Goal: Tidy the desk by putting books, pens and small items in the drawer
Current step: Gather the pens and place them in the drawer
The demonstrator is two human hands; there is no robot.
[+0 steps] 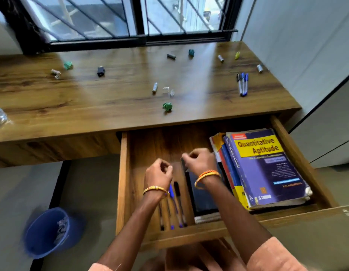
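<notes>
- The drawer (299, 153) is pulled open below the desk (111, 106); both hands are held over its floor, the left hand (159, 173) above the row of pens (174, 204), the right hand (199, 161) above the dark notebook (203, 194).
- The left fingers are seen loosely curled with nothing visible between them; the right fingers are curled with the thumb near the fingertips, and whether anything small is pinched there cannot be told, since the view is blurred.
- The stack of books (265, 169) is already laid just to the right of the right fingers, against the drawer's right wall; the pens lie directly beneath and toward the wrist of the left fingers.
- Well beyond the fingertips, on the desk top, things are left to be gathered: three pens (242, 84) far to the right, small cylinders such as one (155, 87) straight ahead, a black item (100, 71) to the left, and green crumpled scraps (167, 107); whether the scraps belong in the drawer is judged doubtful, a blue bin (46, 231) being on the floor.
- The step is judged to be a release and withdrawal; it is best done by lifting the hands straight up so the laid pens are not rolled; the three pens are best taken together next and laid parallel beside the others.
</notes>
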